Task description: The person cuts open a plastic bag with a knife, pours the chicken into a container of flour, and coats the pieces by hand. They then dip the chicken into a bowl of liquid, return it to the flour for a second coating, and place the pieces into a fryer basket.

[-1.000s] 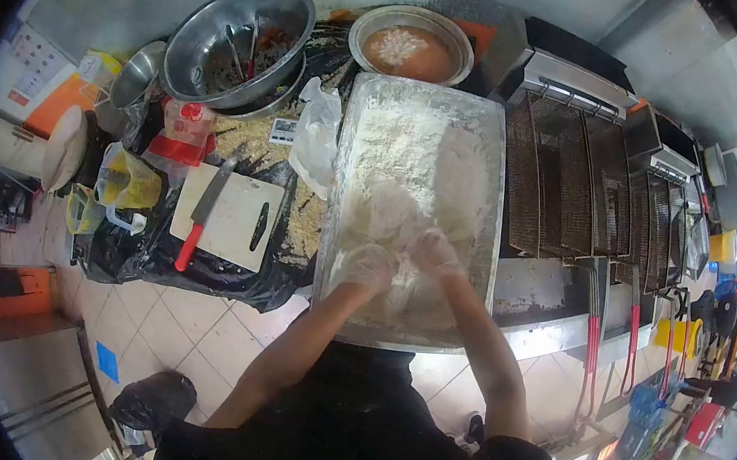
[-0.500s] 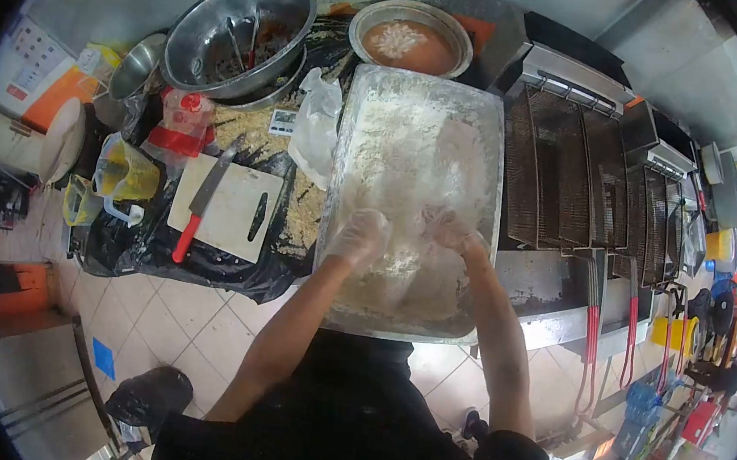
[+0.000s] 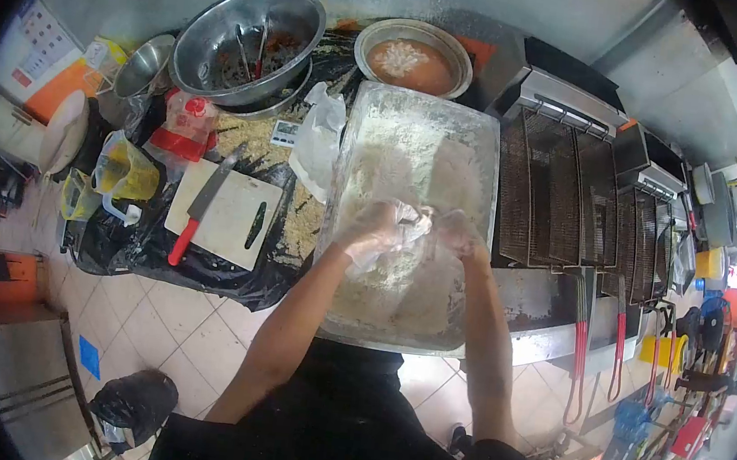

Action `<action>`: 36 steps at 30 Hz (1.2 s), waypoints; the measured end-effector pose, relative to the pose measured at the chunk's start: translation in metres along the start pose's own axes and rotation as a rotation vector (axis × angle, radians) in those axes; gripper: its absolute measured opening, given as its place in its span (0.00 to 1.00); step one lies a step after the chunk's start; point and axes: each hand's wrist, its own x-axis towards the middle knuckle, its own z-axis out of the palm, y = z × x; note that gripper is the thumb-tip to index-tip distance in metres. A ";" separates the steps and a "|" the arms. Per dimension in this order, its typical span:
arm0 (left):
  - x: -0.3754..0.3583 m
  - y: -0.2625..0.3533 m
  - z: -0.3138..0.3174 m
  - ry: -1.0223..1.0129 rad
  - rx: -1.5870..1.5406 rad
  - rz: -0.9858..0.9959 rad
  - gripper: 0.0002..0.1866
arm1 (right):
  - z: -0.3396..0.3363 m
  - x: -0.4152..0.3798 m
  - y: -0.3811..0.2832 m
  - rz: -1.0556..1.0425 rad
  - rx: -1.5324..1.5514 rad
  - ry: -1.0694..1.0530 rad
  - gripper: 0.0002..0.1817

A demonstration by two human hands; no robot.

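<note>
A large metal tray [image 3: 322,301] holds a layer of pale flour [image 3: 400,139]. Over its middle, my left hand [image 3: 379,229] in a clear plastic glove has its fingers curled closed. My right hand [image 3: 458,235], also gloved, faces it with bent fingers pressed together. The fingertips of both hands nearly meet, and a small whitish bit shows between them, too blurred to name. Loose flour lies below the hands.
Left of the tray, a knife [image 3: 203,199] with a red handle lies on a white cutting board [image 3: 240,216]. Behind stand a steel bowl [image 3: 200,42] with tongs and a pan [image 3: 365,46] of orange liquid. Fryer baskets [image 3: 553,186] sit to the right.
Both hands have lifted from the flour and come closer together, fingers now bent in. The camera view has tilted slightly, so the tray appears lower.
</note>
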 end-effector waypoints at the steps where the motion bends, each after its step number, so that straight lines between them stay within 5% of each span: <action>1: 0.007 -0.008 0.000 0.000 -0.004 0.003 0.12 | -0.005 0.002 -0.005 0.132 -0.325 -0.103 0.20; 2: 0.020 -0.022 -0.002 0.099 0.183 -0.077 0.14 | -0.009 0.004 -0.010 0.229 -0.660 -0.251 0.22; 3: 0.020 -0.015 -0.007 0.196 0.372 -0.158 0.17 | -0.008 0.001 -0.014 0.364 0.039 -0.110 0.24; 5: 0.014 -0.002 -0.009 0.206 0.372 -0.018 0.16 | -0.012 -0.005 -0.020 0.470 0.730 0.041 0.25; 8: 0.035 -0.031 -0.005 0.328 0.108 0.147 0.15 | -0.007 0.005 -0.049 0.051 0.866 0.165 0.21; 11: 0.035 -0.024 -0.004 0.312 0.051 0.071 0.15 | -0.009 0.011 -0.059 0.668 1.309 0.408 0.20; 13: 0.048 -0.037 -0.002 0.345 0.179 0.179 0.14 | -0.020 0.023 -0.073 0.440 1.245 -0.005 0.23; 15: 0.057 -0.043 0.005 0.376 0.304 0.281 0.14 | -0.018 0.031 -0.088 0.497 1.229 0.063 0.23; 17: 0.055 -0.028 0.012 0.391 0.403 0.660 0.11 | -0.015 0.035 -0.100 0.553 1.216 0.130 0.23; 19: 0.025 0.018 0.006 0.315 0.441 0.558 0.11 | -0.014 0.036 -0.115 0.452 1.539 0.253 0.23; 20: 0.014 0.035 0.003 0.097 0.752 0.439 0.08 | -0.016 0.051 -0.153 0.450 1.682 0.244 0.25; 21: 0.010 0.043 0.002 -0.131 1.051 0.308 0.07 | -0.014 0.051 -0.154 0.453 1.681 0.240 0.25; 22: 0.016 0.021 0.008 0.029 1.199 0.546 0.15 | -0.013 0.051 -0.156 0.285 1.690 0.184 0.25; 23: 0.028 0.003 0.011 0.032 1.198 0.547 0.15 | -0.011 0.049 -0.145 0.201 1.690 0.155 0.25; 24: 0.028 0.002 0.007 0.128 0.693 0.602 0.19 | -0.009 0.048 -0.135 0.116 1.690 0.127 0.25; 26: 0.012 0.018 -0.014 0.035 0.137 0.378 0.22 | 0.004 0.027 -0.077 0.444 0.872 0.420 0.25; 29: 0.004 0.030 -0.033 0.209 -0.397 0.213 0.18 | -0.021 0.033 -0.081 0.246 1.127 0.307 0.25; 30: 0.000 0.035 -0.032 0.279 -0.575 0.170 0.15 | -0.034 0.047 -0.098 0.469 1.252 0.385 0.27; 31: 0.014 0.009 -0.019 0.272 -0.577 0.160 0.15 | -0.042 0.048 -0.101 0.478 1.254 0.394 0.27; 33: 0.066 -0.082 0.017 -0.045 0.869 -0.002 0.10 | -0.062 0.039 -0.059 0.461 0.882 0.191 0.24; 34: 0.073 -0.116 0.044 0.147 0.938 0.241 0.10 | -0.071 0.031 -0.016 0.524 0.725 0.134 0.21; 36: 0.087 -0.125 0.067 0.535 0.686 0.535 0.10 | -0.081 0.040 -0.045 0.636 0.785 0.180 0.17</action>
